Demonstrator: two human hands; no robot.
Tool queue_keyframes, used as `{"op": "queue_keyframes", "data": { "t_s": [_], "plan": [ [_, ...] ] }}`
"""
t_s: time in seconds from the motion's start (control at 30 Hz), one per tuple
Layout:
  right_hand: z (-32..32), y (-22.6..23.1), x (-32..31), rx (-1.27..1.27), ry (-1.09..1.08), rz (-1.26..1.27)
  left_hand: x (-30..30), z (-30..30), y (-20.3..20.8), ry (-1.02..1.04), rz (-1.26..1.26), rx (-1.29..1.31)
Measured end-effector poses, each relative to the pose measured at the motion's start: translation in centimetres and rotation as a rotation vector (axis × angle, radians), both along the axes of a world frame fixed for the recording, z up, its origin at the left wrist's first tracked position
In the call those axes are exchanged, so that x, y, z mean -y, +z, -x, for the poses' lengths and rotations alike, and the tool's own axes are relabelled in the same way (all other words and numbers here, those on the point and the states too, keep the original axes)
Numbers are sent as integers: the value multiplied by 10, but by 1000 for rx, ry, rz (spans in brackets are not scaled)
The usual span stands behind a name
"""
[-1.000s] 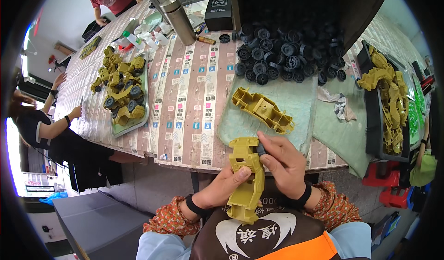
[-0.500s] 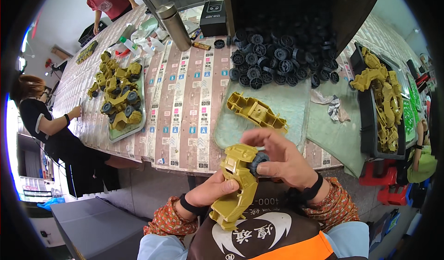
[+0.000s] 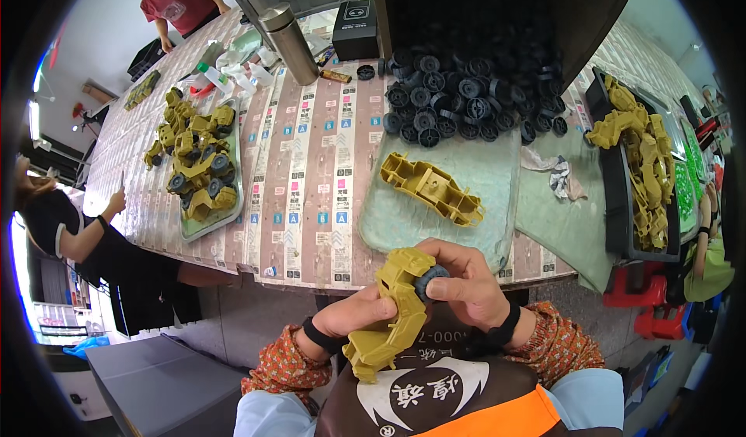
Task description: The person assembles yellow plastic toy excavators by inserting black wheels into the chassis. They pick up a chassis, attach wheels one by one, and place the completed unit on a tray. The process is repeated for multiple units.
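Observation:
My left hand [image 3: 359,312] grips an olive-yellow plastic toy vehicle body [image 3: 395,306], held tilted above my lap at the table's front edge. A dark grey toy wheel [image 3: 430,281] sits against the body's right side near its upper end. My right hand [image 3: 468,285] pinches that wheel, thumb in front and fingers behind it. How far the wheel is seated on the body cannot be seen. Beyond my hands, another yellow vehicle body [image 3: 432,189] lies on a pale green tray [image 3: 388,223].
Dark wheels [image 3: 458,106] spill from an open box [image 3: 598,17]. At left, a tray [image 3: 239,161] bears bodies with wheels; at right, a black bin [image 3: 619,204] holds yellow bodies. A steel flask [image 3: 291,46] stands far back. A person [image 3: 74,227] is at the left.
The vehicle body has tilted and dropped slightly. My right hand has come down and left, its fingers now closer round the wheel. The person at left has raised a hand.

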State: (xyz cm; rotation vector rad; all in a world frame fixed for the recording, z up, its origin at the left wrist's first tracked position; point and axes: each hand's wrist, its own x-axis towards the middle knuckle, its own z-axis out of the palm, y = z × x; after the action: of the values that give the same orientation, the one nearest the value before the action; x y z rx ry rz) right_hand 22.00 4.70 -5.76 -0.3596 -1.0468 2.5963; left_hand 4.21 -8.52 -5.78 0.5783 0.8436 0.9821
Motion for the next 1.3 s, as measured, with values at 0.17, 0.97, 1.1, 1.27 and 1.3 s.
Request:
{"op": "queue_keyframes", "data": {
  "t_s": [0.17,0.97,1.1,1.27,1.3],
  "plan": [
    [6,11,-13,190,-42,-190,1,-5,4,141,45,78],
    [63,13,-119,470,-311,-1493,-14,26,1,781,-94,129],
    [42,21,-56,406,-92,-1176,-23,17,2,827,-170,200],
    [39,-2,-18,344,-145,-765,-23,15,-12,824,-203,103],
    [39,-6,-12,317,-171,-717,-23,15,-12,809,-210,66]
  ]
}}
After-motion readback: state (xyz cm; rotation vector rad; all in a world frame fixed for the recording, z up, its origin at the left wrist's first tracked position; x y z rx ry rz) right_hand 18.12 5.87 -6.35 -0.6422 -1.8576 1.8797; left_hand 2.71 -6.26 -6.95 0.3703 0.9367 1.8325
